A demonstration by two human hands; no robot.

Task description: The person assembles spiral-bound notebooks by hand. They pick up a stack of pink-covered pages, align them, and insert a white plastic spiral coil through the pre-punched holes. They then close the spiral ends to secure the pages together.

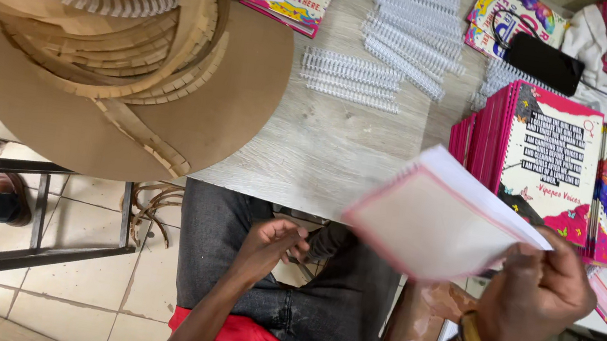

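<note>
Right hand [539, 295] fingers pinch a pink-edged notebook [439, 221] above the bench [323, 142], awaiting spiral binding; left hand [274, 241] curls empty.

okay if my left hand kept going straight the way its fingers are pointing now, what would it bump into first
Probably the notebook that the right hand holds up. The left hand sits over the lap with its curled fingers aimed to the right, toward that notebook's lower edge. Depth is unclear, so it might pass underneath.

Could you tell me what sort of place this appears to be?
Probably a small notebook-binding workshop: loose white binding coils lie on the table, beside stacks of pink-edged notebooks, and the right hand holds another notebook.
</note>
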